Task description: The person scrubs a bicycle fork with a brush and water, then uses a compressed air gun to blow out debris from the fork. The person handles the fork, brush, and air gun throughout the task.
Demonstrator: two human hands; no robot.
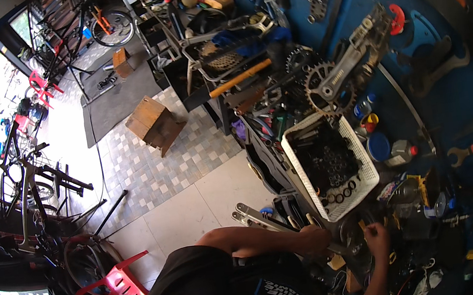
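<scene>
Left hand (316, 239): grip closed around a grey frame part (260, 217)
Right hand (377, 239): fingers curled; cannot tell what, if anything, is held
Frame part: near, between black shirt (218, 284) and white basket (366, 183)

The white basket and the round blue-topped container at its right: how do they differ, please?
The white basket is roughly rectangular, whereas the blue-topped container is round. The white basket looks clearly larger than the blue-topped container. The white basket is open, with dark parts inside; the blue-topped container is covered. Both stand side by side.
</scene>
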